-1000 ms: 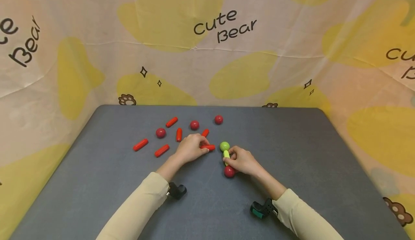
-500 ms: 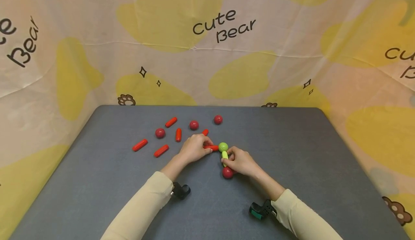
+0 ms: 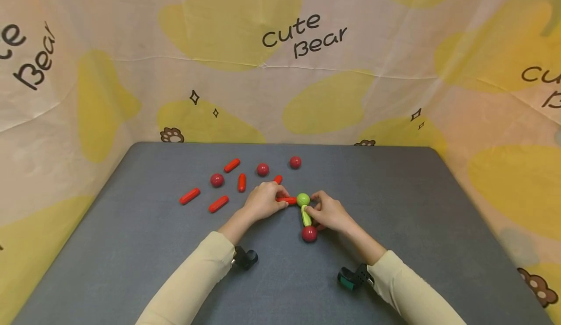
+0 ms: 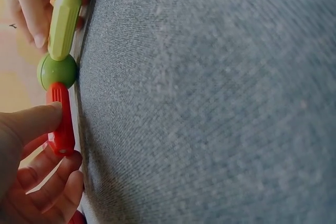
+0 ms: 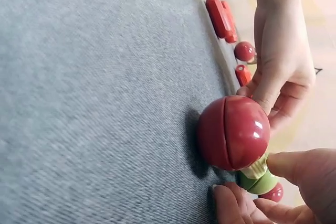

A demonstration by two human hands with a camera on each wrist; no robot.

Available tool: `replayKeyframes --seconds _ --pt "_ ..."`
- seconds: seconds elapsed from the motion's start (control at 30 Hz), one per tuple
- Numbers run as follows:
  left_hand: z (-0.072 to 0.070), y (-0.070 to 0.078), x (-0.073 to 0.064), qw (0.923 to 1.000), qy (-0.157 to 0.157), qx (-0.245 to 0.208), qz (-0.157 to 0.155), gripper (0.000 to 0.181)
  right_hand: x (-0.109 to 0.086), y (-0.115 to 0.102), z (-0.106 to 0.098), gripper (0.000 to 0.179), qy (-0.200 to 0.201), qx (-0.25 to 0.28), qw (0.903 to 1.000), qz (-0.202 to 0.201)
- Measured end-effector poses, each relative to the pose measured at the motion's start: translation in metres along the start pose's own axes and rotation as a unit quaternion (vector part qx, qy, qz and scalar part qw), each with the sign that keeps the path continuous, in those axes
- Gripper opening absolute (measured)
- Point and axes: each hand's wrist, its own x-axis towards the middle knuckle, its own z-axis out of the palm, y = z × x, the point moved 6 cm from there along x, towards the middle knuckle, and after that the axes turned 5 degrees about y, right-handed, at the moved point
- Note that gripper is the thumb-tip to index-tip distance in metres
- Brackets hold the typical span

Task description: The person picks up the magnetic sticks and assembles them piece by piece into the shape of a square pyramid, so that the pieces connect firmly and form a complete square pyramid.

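My left hand [image 3: 263, 201] pinches a red toy rod [image 4: 64, 124] between thumb and fingers. The rod's far end meets a green ball [image 3: 303, 199]. From that ball a yellow-green rod [image 4: 64, 27] runs toward me to a dark red ball [image 3: 309, 234], forming one bent chain. My right hand [image 3: 331, 214] holds the yellow-green rod, thumb on its upper side near the green ball. In the head view its index finger is raised just right of that ball. Its lower fingers are partly hidden behind the chain.
Several loose red rods [image 3: 190, 196] lie to the left and behind my left hand, one partly covered by it. Among them and farther back are red balls [image 3: 263, 169]. Everything rests on a grey table [image 3: 394, 183] with a printed curtain [image 3: 328, 101] around it.
My left hand has moved right, bringing the red rod's end against the green ball. My right hand's index finger has lifted off and its thumb has slid up the yellow-green rod.
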Motion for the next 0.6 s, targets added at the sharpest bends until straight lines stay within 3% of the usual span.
replayKeyframes --seconds 0.27,0.6 --pt "0.0018 0.0026 0.0024 0.9999 -0.006 -0.007 -0.005 0.012 0.0064 -0.0055 -0.0012 0.043 0.008 -0.037 0.9989 -0.029" --pt "0.0040 0.0043 0.0034 0.9999 -0.009 -0.003 0.001 0.013 0.0109 -0.0030 0.0006 0.037 0.007 -0.015 0.9998 -0.011"
